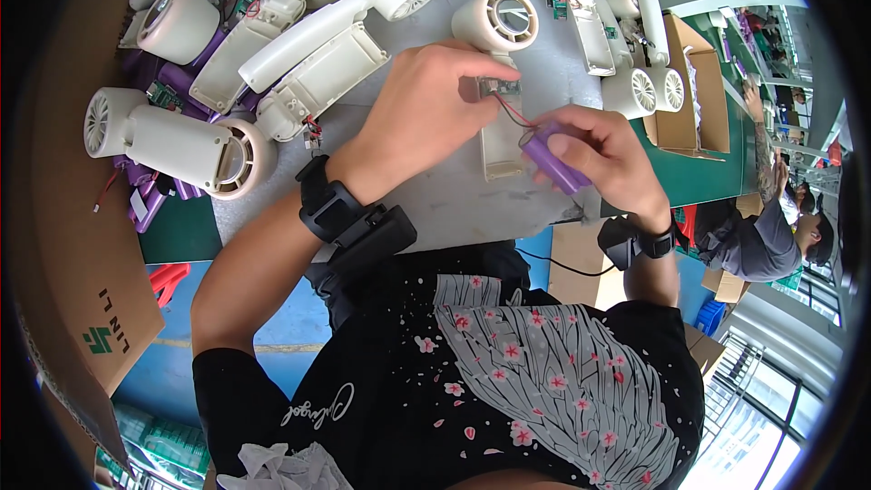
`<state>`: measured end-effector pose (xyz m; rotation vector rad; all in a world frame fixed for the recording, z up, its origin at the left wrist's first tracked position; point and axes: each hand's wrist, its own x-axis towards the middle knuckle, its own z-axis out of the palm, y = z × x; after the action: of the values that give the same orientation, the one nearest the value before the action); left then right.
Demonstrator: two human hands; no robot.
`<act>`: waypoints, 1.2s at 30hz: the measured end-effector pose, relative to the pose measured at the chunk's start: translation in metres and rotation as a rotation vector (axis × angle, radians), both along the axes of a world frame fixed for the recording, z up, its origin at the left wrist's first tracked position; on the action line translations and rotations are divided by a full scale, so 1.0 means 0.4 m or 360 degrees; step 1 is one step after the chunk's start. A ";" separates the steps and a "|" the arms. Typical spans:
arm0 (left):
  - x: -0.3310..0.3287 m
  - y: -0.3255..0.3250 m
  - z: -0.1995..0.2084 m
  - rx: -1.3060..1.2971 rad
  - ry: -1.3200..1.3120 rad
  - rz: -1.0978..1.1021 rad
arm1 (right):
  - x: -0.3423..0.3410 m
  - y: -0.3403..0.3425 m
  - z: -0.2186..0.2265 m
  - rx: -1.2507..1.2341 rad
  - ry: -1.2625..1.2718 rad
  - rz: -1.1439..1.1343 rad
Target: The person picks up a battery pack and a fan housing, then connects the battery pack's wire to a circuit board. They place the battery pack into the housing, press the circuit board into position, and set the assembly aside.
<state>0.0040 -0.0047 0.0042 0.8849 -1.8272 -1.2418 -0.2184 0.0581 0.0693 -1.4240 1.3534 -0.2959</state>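
My left hand (422,113) pinches a small circuit board (499,87) between thumb and index finger, just below the round head of a white handheld fan (494,18). The fan's open handle shell (502,150) lies toward me on the grey mat, partly covered by my hands. Thin red and dark wires (515,112) run from the board to a purple cylindrical battery (555,160). Fingers of my right hand (608,150) are closed round that battery, which tilts above the mat, beside the handle shell.
Several white fan bodies (322,82) and purple batteries (150,195) crowd the left. More fans (626,91) stand at the right, near an open cardboard box (694,91). A tall carton (82,218) borders the left side. A co-worker (771,236) is at the far right.
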 end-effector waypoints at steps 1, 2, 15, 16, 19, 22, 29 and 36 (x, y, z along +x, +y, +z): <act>0.002 0.000 0.000 -0.0009 -0.0036 -0.0020 | 0.002 0.005 -0.003 0.0161 -0.0287 -0.0122; 0.003 -0.001 0.000 -0.0005 -0.0035 -0.0013 | 0.004 0.008 -0.005 0.0322 -0.0574 -0.0243; 0.001 -0.005 -0.006 -0.0245 -0.0083 -0.0043 | -0.015 0.007 -0.003 0.0514 -0.0755 -0.0383; 0.000 -0.005 -0.004 -0.0259 -0.0086 -0.0038 | -0.015 0.007 -0.006 0.0420 -0.0723 -0.0360; -0.002 -0.003 -0.004 -0.0260 -0.0093 -0.0026 | -0.012 0.004 -0.014 0.0243 -0.0659 -0.0312; -0.003 -0.002 -0.001 -0.0242 -0.0099 -0.0013 | -0.007 -0.002 -0.010 -0.0049 -0.0421 -0.0090; 0.003 -0.002 0.005 -0.0110 -0.0146 -0.0028 | 0.044 0.015 -0.043 -0.0532 -0.0077 0.0056; 0.019 -0.007 0.024 -0.0219 -0.0261 -0.0121 | 0.072 0.019 -0.060 -0.1033 0.0169 0.0198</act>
<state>0.0115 -0.0075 0.0140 0.8690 -2.0665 -1.1011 -0.1898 0.0656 0.0454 -2.0747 1.3021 -0.6232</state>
